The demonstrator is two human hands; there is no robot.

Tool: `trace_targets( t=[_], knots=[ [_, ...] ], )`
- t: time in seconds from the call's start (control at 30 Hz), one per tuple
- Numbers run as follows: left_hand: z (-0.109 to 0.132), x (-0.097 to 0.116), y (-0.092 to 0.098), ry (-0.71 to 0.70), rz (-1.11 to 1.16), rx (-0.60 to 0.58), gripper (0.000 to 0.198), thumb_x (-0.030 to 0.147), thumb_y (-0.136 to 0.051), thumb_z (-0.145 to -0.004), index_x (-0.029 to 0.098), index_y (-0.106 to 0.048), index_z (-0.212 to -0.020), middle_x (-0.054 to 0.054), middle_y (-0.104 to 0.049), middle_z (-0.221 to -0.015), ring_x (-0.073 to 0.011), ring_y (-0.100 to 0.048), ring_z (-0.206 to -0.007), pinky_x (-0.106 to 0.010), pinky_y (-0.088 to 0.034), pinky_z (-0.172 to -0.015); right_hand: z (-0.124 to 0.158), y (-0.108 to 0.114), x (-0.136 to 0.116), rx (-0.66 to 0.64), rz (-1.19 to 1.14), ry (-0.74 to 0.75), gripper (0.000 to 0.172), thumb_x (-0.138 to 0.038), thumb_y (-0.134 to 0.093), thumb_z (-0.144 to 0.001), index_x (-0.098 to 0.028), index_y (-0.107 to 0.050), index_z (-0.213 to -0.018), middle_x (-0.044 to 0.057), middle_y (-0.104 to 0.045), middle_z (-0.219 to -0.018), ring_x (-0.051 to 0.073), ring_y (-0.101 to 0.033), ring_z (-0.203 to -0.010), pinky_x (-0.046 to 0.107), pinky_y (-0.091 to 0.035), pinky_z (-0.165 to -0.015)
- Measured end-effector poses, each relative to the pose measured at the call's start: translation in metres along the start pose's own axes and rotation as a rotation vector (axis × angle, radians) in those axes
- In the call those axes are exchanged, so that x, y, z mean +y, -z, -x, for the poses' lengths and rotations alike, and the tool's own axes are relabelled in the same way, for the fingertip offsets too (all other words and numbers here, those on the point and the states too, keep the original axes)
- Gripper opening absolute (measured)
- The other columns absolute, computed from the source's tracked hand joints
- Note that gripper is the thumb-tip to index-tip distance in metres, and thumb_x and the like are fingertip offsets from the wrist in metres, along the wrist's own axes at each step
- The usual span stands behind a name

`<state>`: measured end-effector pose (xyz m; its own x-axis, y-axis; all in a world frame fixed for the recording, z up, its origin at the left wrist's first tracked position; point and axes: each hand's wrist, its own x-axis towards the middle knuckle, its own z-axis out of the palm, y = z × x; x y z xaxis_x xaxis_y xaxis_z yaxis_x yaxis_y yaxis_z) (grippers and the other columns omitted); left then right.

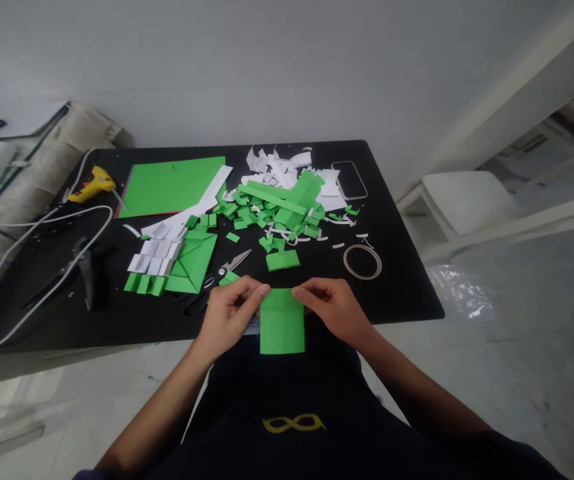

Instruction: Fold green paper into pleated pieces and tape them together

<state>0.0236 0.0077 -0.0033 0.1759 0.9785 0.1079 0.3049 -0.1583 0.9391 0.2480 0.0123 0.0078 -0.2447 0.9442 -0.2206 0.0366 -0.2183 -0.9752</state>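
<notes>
A small green paper rectangle (281,323) hangs over the near edge of the black table (397,280), held by both hands at its top corners. My left hand (231,310) pinches the top left corner with thumb and fingers closed. My right hand (329,303) pinches the top right corner the same way. Just behind my hands lie scissors (227,270) and a folded green piece (283,260).
A heap of green and white paper scraps (279,203) covers the table's middle. A green sheet (171,185), a yellow glue gun (91,185) with white cable (27,267), a tape ring (362,261) and a phone (349,179) lie around. A white chair (467,200) stands at right.
</notes>
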Motion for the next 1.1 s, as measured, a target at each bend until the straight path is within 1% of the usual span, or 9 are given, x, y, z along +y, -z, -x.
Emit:
trace_targets(
  t=[0.13,0.2,0.27,0.33,0.4,0.5,0.7,0.83,1.1],
  knots=[
    [-0.002,-0.002,0.001,0.022,0.024,-0.009,0.028,0.039,-0.066,-0.103,0.018,-0.075,-0.087,0.002,-0.066,-0.064,-0.0103,-0.056,-0.056,-0.021,-0.043,-0.053,-0.001,0.002,0.000,0.005,-0.033,-0.019,0.028,-0.048,-0.088,-0.082,-0.021,-0.082,-0.078,0.001,-0.075,-0.072,0.017,-0.067,-0.067,0.030,-0.057,-0.066],
    [-0.003,-0.002,0.002,0.006,0.033,-0.034,0.021,0.038,-0.068,-0.102,0.020,-0.077,-0.109,-0.002,-0.077,-0.085,-0.0128,-0.066,-0.069,-0.023,-0.051,-0.062,-0.001,0.002,0.000,0.001,-0.036,-0.041,0.030,-0.049,-0.088,-0.082,-0.020,-0.081,-0.076,0.001,-0.074,-0.071,0.016,-0.066,-0.067,0.029,-0.056,-0.064],
    [-0.003,0.000,0.004,-0.054,0.015,-0.091,0.032,0.035,-0.073,-0.100,0.024,-0.072,-0.130,-0.007,-0.079,-0.112,-0.0168,-0.073,-0.090,-0.027,-0.058,-0.078,-0.002,0.001,0.001,-0.010,-0.041,-0.065,0.031,-0.050,-0.087,-0.083,-0.020,-0.081,-0.077,0.001,-0.073,-0.072,0.016,-0.066,-0.067,0.029,-0.056,-0.063],
    [-0.004,0.000,0.005,-0.140,-0.031,-0.155,0.039,0.032,-0.078,-0.097,0.027,-0.070,-0.135,-0.009,-0.076,-0.127,-0.0207,-0.072,-0.110,-0.033,-0.059,-0.093,-0.003,0.001,0.002,-0.022,-0.056,-0.075,0.032,-0.051,-0.086,-0.083,-0.020,-0.082,-0.082,0.001,-0.073,-0.075,0.016,-0.067,-0.068,0.028,-0.058,-0.061],
    [-0.004,0.000,0.005,-0.204,-0.076,-0.195,0.036,0.030,-0.079,-0.096,0.028,-0.072,-0.131,-0.009,-0.075,-0.128,-0.0232,-0.070,-0.118,-0.038,-0.058,-0.100,-0.003,0.000,0.003,-0.040,-0.092,-0.085,0.032,-0.052,-0.086,-0.084,-0.020,-0.082,-0.090,0.001,-0.074,-0.080,0.016,-0.069,-0.071,0.027,-0.059,-0.059],
    [-0.005,-0.002,0.002,-0.227,-0.102,-0.179,0.030,0.029,-0.076,-0.098,0.027,-0.072,-0.128,-0.010,-0.075,-0.124,-0.0240,-0.071,-0.117,-0.041,-0.058,-0.100,-0.003,0.000,0.005,-0.085,-0.176,-0.099,0.034,-0.047,-0.085,-0.086,-0.024,-0.080,-0.110,0.001,-0.075,-0.086,0.017,-0.072,-0.075,0.027,-0.061,-0.057],
    [-0.004,-0.006,-0.001,-0.194,-0.146,-0.103,0.025,0.028,-0.076,-0.099,0.025,-0.072,-0.123,-0.009,-0.076,-0.120,-0.0240,-0.072,-0.112,-0.040,-0.059,-0.095,-0.001,0.001,0.008,-0.160,-0.239,-0.066,0.050,-0.031,-0.095,-0.076,-0.028,-0.074,-0.121,0.005,-0.077,-0.121,0.022,-0.077,-0.103,0.037,-0.066,-0.089],
    [-0.004,-0.008,0.000,-0.166,-0.153,-0.100,0.026,0.029,-0.077,-0.098,0.024,-0.071,-0.122,-0.009,-0.075,-0.119,-0.0245,-0.072,-0.112,-0.041,-0.058,-0.096,-0.001,0.001,0.013,-0.155,-0.216,-0.082,0.058,-0.026,-0.094,-0.074,-0.028,-0.070,-0.127,0.006,-0.076,-0.124,0.022,-0.077,-0.103,0.039,-0.065,-0.091],
    [-0.005,-0.009,-0.001,-0.127,-0.129,-0.074,0.015,0.028,-0.072,-0.100,0.023,-0.073,-0.115,-0.008,-0.076,-0.115,-0.0215,-0.072,-0.105,-0.035,-0.057,-0.090,-0.003,-0.001,0.015,-0.073,-0.085,-0.018,0.051,-0.020,-0.084,-0.080,-0.025,-0.071,-0.129,0.006,-0.077,-0.118,0.020,-0.075,-0.098,0.036,-0.061,-0.090]
  ],
)
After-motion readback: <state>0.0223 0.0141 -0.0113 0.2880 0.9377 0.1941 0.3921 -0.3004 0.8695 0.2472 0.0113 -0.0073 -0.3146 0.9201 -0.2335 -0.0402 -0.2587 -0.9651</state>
